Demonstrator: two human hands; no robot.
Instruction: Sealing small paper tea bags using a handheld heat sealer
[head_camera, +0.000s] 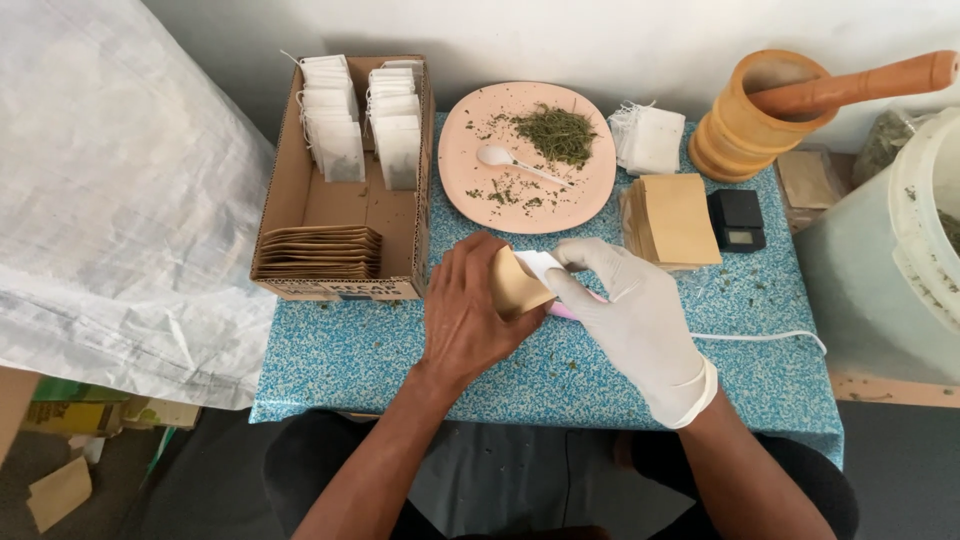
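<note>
The bare left hand (465, 312) and the gloved right hand (630, 315) met just in front of the pink plate (470, 190), on the blue speckled table (340, 350). The left hand was curled around a small brown paper envelope (515, 285), holding it by its near side with the fingers closed on it. The right hand pinched a white tea bag (540, 263) at the mouth of the envelope, its fingertips (570, 257) pressed together on the bag. Beneath the right palm lay something pink, mostly hidden, and it could not be told what it was.

On the plate lay a heap of dried green herbs (557, 133) and a white plastic spoon (505, 160), with crumbs of herb scattered about. To the left of the plate stood an open cardboard box (290, 190) holding two rows of upright white tea bags (340, 125) at its far end and a stack of brown envelopes (320, 250) at its near end. To the right of the plate sat a loose pile of white bags (650, 138), and nearer the person a stack of brown envelopes (675, 218) with a small black scale (737, 220) just beside it. Farther right of the plate stood a wooden mortar (750, 120) with a pestle (860, 82) leaning in it.
</note>
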